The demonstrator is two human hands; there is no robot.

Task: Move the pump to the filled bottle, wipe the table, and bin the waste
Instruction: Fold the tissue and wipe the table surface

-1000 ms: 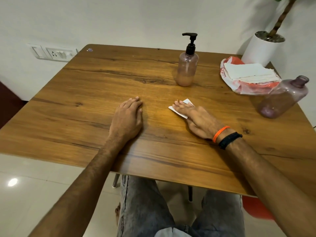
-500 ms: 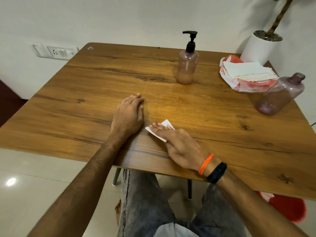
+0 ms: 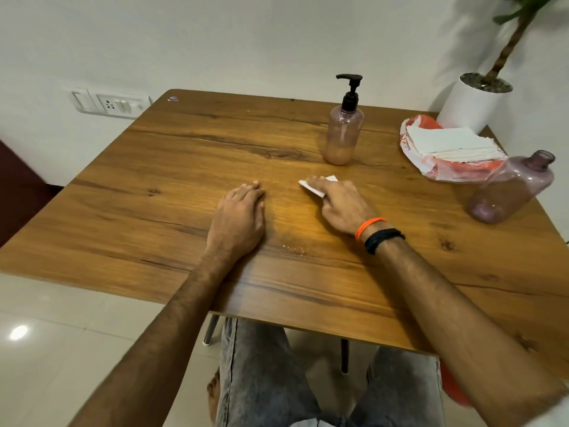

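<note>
Right hand [image 3: 340, 203]: fingers flat, pressing my folded tissue [image 3: 320, 184] onto the tabletop [image 3: 184, 167], near the pump bottle [image 3: 341, 134]. Tissue: light, limp, likely damp; pinch it at an edge. Left hand [image 3: 238, 217]: open, palm down.

Soft even light, floor glare, wide-angle edge bending.

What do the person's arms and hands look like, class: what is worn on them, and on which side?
Both forearms are bare, with no sleeves in view. The right hand has two bands at the wrist: a thin orange band nearer the hand and a thicker black band behind it. The left hand and its wrist carry nothing; no rings show on either hand.
</note>
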